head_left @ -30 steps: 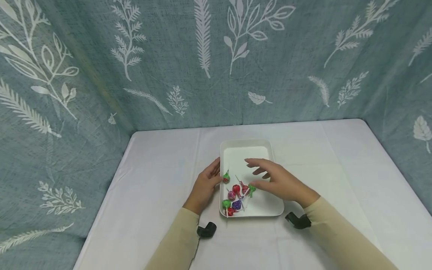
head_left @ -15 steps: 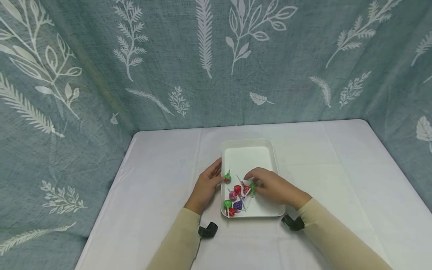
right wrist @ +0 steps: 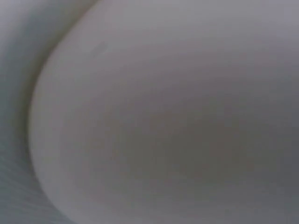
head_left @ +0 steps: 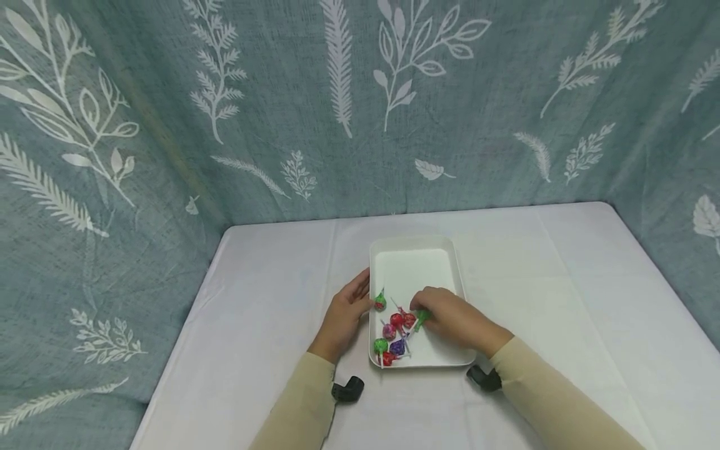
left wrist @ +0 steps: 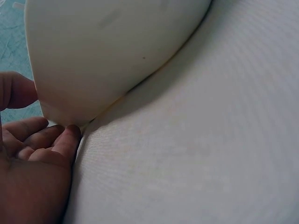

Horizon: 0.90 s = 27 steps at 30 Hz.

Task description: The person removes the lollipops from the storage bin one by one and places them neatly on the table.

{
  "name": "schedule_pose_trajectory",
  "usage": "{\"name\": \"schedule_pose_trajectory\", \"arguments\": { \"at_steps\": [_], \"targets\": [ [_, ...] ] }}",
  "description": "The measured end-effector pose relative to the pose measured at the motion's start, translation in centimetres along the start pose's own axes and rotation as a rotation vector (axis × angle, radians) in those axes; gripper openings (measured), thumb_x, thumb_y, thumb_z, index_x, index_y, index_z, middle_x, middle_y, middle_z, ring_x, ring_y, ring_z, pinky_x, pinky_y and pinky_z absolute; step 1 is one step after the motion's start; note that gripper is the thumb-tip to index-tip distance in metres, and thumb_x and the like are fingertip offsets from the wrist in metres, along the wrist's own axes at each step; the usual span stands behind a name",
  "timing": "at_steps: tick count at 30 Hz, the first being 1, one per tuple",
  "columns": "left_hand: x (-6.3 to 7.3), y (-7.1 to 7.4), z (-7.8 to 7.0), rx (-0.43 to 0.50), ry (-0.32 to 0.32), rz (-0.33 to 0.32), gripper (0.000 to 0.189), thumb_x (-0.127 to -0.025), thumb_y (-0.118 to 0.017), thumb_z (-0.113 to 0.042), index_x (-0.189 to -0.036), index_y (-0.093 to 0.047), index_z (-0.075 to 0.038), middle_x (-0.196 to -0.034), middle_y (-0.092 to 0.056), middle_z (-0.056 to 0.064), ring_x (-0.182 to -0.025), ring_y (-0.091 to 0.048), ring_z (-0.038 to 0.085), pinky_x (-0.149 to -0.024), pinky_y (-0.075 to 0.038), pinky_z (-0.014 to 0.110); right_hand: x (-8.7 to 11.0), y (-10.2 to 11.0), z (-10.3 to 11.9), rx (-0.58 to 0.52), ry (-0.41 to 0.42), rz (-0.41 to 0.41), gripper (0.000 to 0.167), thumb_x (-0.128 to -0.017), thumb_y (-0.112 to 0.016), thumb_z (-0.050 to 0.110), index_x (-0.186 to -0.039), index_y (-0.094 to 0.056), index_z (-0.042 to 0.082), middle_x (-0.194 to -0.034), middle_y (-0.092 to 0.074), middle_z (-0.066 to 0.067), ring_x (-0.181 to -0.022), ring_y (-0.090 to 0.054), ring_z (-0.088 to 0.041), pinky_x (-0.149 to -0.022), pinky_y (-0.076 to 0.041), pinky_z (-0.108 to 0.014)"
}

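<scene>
A white rectangular tray lies on the table and bears several wrapped lollipops in its near left part. My left hand holds the tray's left side. In the left wrist view its thumb touches the rim while the curled fingers meet the wall low down. Inside the tray, my right hand pinches a green lollipop, partly hidden by the fingers. Close by lie a red lollipop, a pink lollipop and a purple lollipop. The right wrist view shows only blurred tray.
A green-and-red lollipop lies apart by the tray's left wall. Another green lollipop and a red one sit in the near left corner. White cloth covers the table; a leaf-patterned curtain hangs behind.
My right hand has come down and left into the tray, and its spread fingers have closed on the green lollipop. The left hand keeps its place on the tray.
</scene>
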<state>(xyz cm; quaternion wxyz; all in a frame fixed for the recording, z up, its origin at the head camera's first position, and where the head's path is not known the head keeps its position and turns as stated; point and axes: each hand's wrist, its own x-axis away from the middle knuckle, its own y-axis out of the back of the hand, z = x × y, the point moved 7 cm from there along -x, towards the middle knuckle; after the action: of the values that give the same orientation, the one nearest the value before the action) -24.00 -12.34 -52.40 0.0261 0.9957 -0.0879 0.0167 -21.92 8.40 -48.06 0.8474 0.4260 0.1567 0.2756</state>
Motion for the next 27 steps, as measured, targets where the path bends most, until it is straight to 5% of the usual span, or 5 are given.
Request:
{"name": "schedule_pose_trajectory", "arguments": {
  "at_steps": [18,27],
  "targets": [
    [0.4,-0.1,-0.3,0.020,-0.032,0.003,0.072,-0.098,-0.066,0.000,-0.166,-0.042,-0.003,-0.169,-0.044,0.010,-0.154,-0.042,0.027,-0.123,-0.037,0.034,0.7,2.6,-0.5,-0.080,0.042,-0.116,0.021,-0.096,-0.078,-0.005,-0.112,-0.074,0.008,-0.112,-0.068,0.001,-0.103,-0.067,-0.018,-0.090,-0.062,-0.038],
    [0.3,-0.1,-0.3,0.023,-0.025,0.001,0.071,-0.098,-0.067,-0.002,-0.166,-0.045,-0.006,-0.168,-0.046,0.007,-0.153,-0.043,0.025,-0.122,-0.038,0.035,1.7,4.9,-1.5,-0.139,-0.027,-0.188,0.018,-0.101,-0.074,0.001,-0.118,-0.074,0.008,-0.118,-0.067,-0.002,-0.103,-0.068,-0.019,-0.081,-0.063,-0.035]
  ]
}}
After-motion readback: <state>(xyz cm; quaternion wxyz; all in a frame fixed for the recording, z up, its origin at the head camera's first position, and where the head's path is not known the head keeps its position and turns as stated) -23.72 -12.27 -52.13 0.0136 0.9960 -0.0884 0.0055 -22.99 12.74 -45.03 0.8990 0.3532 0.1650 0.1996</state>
